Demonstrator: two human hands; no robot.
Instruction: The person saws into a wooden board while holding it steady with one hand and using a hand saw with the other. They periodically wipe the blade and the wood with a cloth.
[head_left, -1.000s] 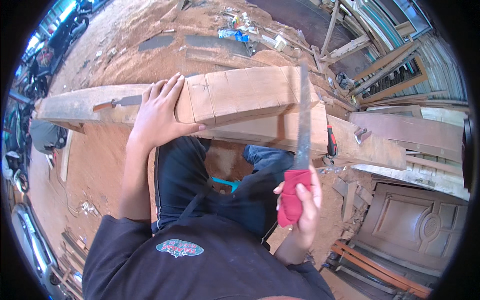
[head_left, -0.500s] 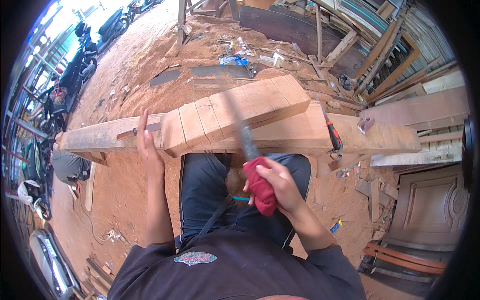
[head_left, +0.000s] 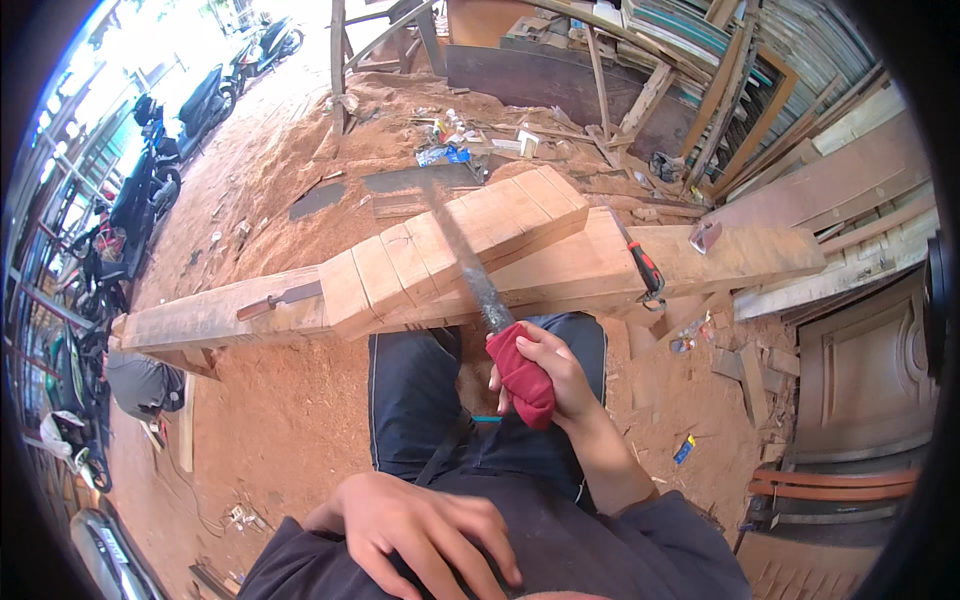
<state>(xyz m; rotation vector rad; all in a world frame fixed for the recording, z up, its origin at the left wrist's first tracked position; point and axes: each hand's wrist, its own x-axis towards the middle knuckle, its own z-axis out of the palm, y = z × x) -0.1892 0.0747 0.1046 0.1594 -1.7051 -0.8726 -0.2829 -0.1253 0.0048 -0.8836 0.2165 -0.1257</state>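
My right hand (head_left: 550, 375) is closed round the handle end of a long, narrow metal blade (head_left: 483, 290); a dark red cloth (head_left: 523, 380) is wrapped over that end. The blade slants up and away to the left, over a thick wooden block (head_left: 450, 245) with lines across its top. Whether blade and block touch, I cannot tell. Drawn back against the front of my dark shirt, my left hand (head_left: 425, 535) holds nothing, its fingers apart. The block rests at an angle on a long wooden beam (head_left: 735, 260) in front of my knees.
A wooden-handled chisel (head_left: 275, 302) lies on the beam's left part. Toward the right are a red-and-black-handled tool (head_left: 645, 267) and a small wood-and-metal piece (head_left: 705, 236). Sawdust and scraps cover the ground. Motorbikes (head_left: 145, 195) stand at left, a carved panel (head_left: 865, 375) at right.
My left hand has come down from its raised place beside the block to my chest. The right hand keeps its hold on the blade's wrapped end, and the view has shifted slightly.
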